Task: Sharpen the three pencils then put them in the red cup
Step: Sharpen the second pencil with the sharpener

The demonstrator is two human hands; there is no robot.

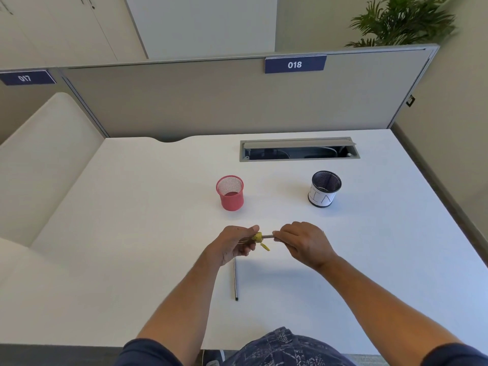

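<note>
Person sharpening a pencil above the counter (148,207)
Left hand (233,245) grips the yellow sharpener (257,237); right hand (303,241) pinches the pencil (268,236); another pencil (235,280) lies below; red cup (230,193) behind

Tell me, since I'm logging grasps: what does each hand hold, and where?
Left hand grips the yellow sharpener; right hand pinches the pencil by its shaft.

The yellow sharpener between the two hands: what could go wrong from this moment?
1. The yellow sharpener is held above the bare table, not over a cup, so shavings may fall on the desk.
2. The left hand seems to hold more than the sharpener; something could slip.
3. The pencil on the table lies close to the left forearm and might be knocked away.
</note>
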